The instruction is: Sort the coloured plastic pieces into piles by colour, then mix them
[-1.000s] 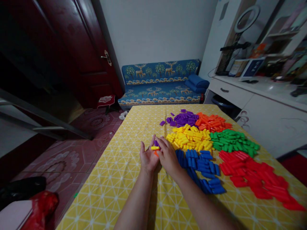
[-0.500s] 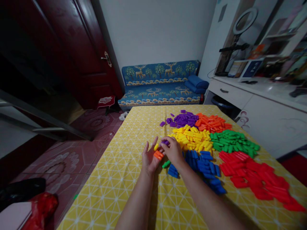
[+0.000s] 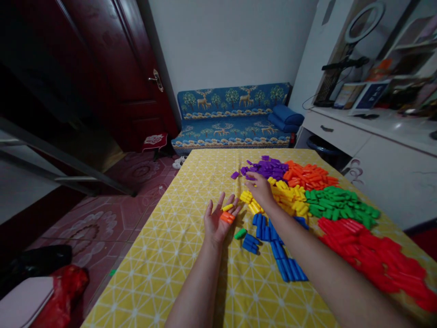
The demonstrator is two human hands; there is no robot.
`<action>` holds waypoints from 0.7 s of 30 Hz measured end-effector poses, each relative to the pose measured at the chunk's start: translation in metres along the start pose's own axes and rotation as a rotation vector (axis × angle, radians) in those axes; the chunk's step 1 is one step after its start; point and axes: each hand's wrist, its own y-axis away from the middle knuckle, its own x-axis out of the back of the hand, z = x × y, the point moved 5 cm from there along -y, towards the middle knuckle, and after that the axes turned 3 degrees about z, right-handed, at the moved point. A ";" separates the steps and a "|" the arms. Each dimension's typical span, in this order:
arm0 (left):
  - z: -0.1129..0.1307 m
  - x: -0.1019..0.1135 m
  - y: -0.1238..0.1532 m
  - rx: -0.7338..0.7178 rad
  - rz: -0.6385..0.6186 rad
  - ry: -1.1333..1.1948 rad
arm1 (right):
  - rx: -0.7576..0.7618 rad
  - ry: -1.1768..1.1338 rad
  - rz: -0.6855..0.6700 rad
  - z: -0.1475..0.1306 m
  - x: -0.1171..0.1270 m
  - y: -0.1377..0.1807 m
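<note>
Palm up over the cloth, my left hand has its fingers spread. On it rest a few joined orange plastic blocks and a small yellow block. My right hand is at the near left edge of the purple block pile, fingers bent and apart, with nothing visible between them. Under that forearm lie the yellow blocks and blue blocks, partly hidden. A single green block and a small blue cluster sit right of my left hand.
Orange, green and red block piles cover the right side of the patterned tablecloth. Beyond the table stands a blue sofa. A white cabinet runs along the right, and a dark red door is at the left.
My right hand has left my left palm, where it held a purple block, and moved up to the purple pile. The orange and yellow blocks stay on my left hand. The view has shifted slightly.
</note>
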 end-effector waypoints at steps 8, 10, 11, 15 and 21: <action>0.002 -0.004 0.005 0.005 -0.029 -0.069 | 0.142 0.209 -0.354 -0.039 -0.037 0.094; 0.002 -0.004 0.005 0.015 -0.060 -0.094 | 0.190 0.279 -0.358 -0.042 -0.039 0.099; 0.001 -0.004 0.005 0.021 -0.074 -0.106 | 0.197 0.315 -0.359 -0.043 -0.040 0.101; 0.000 -0.003 0.005 0.050 -0.117 -0.121 | 0.131 0.442 -0.345 -0.041 -0.042 0.103; -0.006 -0.008 0.009 0.108 -0.158 -0.153 | 0.078 0.407 -0.306 -0.038 -0.037 0.104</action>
